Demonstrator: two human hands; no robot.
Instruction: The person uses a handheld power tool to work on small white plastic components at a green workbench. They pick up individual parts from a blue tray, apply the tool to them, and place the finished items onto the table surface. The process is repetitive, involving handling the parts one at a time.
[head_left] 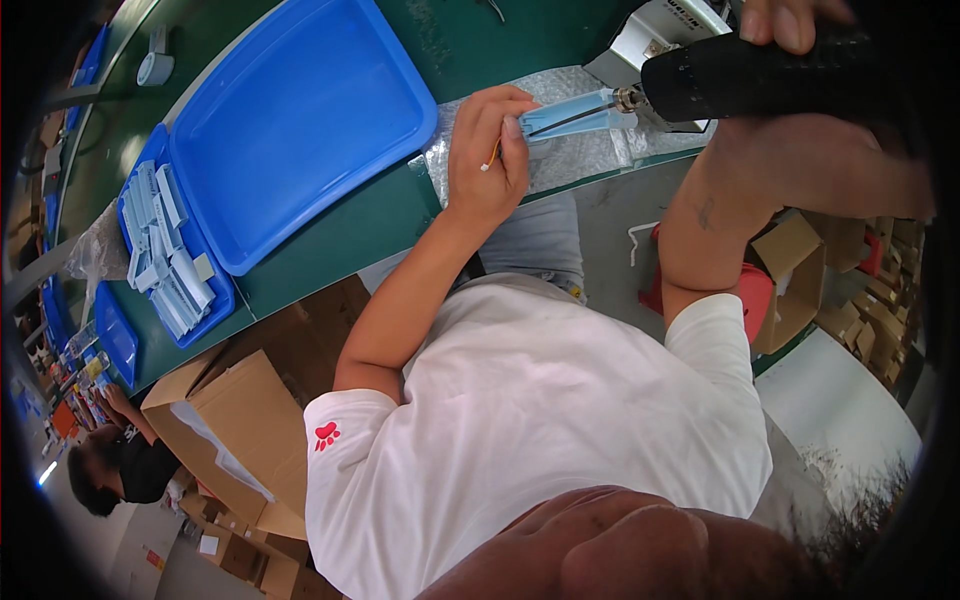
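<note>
Apparently one light-blue housing [575, 106] is mid-work at upper centre, a driver's shaft lying along it; whether anything is fastened, I cannot tell. Similar pieces [185, 285], finished or waiting, fill a blue tray [224, 292] at left. The left hand [488, 150] pinches the housing's near end; the right hand [815, 160] wraps the black driver [750, 78], upper right.

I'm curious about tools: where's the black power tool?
The black power tool is in the head view's upper right, in the right hand, beside the held light-blue part.
</note>
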